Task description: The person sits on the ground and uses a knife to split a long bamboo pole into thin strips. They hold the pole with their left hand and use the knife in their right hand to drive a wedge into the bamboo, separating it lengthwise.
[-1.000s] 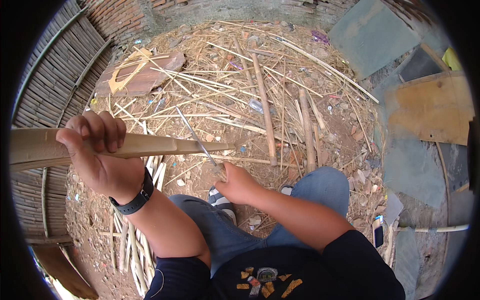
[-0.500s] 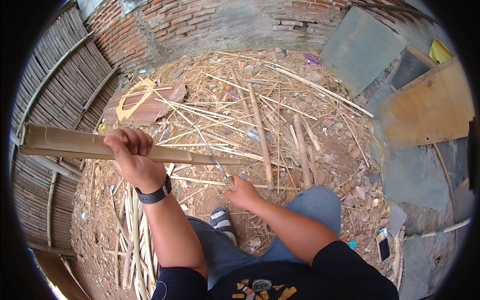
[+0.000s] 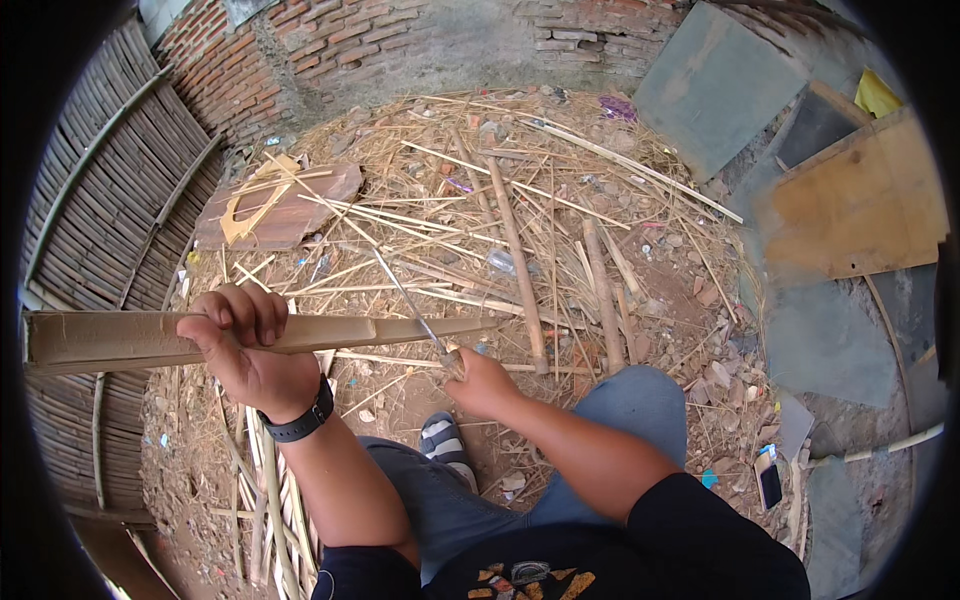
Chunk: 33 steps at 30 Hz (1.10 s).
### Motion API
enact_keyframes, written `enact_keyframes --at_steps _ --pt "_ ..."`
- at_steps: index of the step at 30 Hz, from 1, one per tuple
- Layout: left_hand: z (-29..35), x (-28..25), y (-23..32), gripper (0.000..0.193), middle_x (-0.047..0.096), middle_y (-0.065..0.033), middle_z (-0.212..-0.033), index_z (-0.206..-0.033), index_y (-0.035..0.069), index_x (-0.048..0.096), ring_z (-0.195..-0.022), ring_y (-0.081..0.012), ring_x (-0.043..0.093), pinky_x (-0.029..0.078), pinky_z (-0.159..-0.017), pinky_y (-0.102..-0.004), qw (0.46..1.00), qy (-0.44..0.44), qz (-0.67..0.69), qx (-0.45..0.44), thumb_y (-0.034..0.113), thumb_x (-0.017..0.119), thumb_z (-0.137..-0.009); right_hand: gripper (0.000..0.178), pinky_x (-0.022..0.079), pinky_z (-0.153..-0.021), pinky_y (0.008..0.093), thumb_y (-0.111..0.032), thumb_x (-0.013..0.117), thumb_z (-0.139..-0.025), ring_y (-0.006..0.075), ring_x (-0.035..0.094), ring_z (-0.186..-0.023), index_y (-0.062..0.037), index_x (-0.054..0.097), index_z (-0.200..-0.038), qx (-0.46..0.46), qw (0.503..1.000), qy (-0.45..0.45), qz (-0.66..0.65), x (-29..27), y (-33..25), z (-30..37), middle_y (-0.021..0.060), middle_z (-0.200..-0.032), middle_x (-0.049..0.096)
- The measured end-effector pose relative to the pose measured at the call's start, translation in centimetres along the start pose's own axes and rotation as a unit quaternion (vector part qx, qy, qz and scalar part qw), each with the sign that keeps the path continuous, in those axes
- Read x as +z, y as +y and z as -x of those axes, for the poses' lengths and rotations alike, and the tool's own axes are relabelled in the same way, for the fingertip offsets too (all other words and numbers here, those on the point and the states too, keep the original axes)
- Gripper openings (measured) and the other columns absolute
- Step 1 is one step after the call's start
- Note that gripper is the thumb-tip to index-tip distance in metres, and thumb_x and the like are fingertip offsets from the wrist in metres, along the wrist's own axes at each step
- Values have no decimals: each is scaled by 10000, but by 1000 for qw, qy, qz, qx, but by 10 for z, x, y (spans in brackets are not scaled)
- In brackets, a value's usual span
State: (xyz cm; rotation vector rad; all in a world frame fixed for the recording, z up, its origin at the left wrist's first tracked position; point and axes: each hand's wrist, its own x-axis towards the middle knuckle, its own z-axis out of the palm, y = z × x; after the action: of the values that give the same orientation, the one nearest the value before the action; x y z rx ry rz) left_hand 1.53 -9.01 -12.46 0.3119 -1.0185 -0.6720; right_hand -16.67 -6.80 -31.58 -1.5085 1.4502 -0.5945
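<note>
My left hand (image 3: 245,340), with a black band on its wrist, is closed around a long split bamboo piece (image 3: 110,338). The piece lies nearly level, its broad cut end at the far left and its narrow end pointing right. In my right hand (image 3: 480,385) is the wooden handle of a long, thin-bladed knife (image 3: 405,300). Its blade slants up and to the left, crossing the bamboo near the narrow end. Whether the edge bites into the bamboo I cannot tell.
Split bamboo strips (image 3: 275,500) lie in a heap by my left leg. Rounded wooden poles (image 3: 515,260) rest on the littered ground ahead. A brown board (image 3: 330,200) lies at far left. Grey sheets (image 3: 720,90) lean at right, and a phone (image 3: 769,485) lies near my right knee.
My left hand and the bamboo have shifted left and a little down. The knife in my right hand now crosses the bamboo slightly nearer its narrow end; the right hand has barely moved.
</note>
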Motion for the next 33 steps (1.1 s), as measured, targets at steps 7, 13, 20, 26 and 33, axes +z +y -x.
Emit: enact_keyframes --at_steps 7,13,20,26,33 --pt "-18 -26 3 417 293 38 -609 -797 143 402 -501 -79 282 250 -490 -223 990 129 -56 -2 514 490 -966 463 496 -823 454 -213 652 -760 412 626 -959 26 540 -1140 -64 998 -23 15 18 13 1 278 -985 639" --pt "-19 -35 6 414 297 35 -609 -794 140 394 -494 -76 278 254 -479 -220 990 123 -62 7 504 474 -975 546 496 -846 449 -211 650 -760 414 622 -982 48 500 -1217 -40 998 -47 20 16 2 7 287 -1016 635" --pt "-13 -17 -2 411 296 31 -609 -801 138 407 -496 -75 284 251 -469 -221 995 86 -57 10 504 458 -981 525 493 -852 456 -209 648 -764 422 620 -974 54 507 -1197 -27 999 8 22 19 16 -5 289 -1007 634" --pt "-13 -15 0 411 303 34 -611 -784 135 418 -502 -75 285 255 -486 -229 995 82 -61 13 495 487 -970 487 492 -853 459 -210 655 -759 424 615 -984 48 526 -1151 -41 999 -28 -3 12 1 8 287 -1018 633" --pt "-11 -10 1 414 308 34 -608 -776 142 418 -506 -77 295 261 -498 -232 994 90 -61 -1 502 514 -956 416 486 -818 470 -213 646 -763 425 623 -947 48 531 -1066 -33 999 36 1 22 19 -6 287 -956 633"
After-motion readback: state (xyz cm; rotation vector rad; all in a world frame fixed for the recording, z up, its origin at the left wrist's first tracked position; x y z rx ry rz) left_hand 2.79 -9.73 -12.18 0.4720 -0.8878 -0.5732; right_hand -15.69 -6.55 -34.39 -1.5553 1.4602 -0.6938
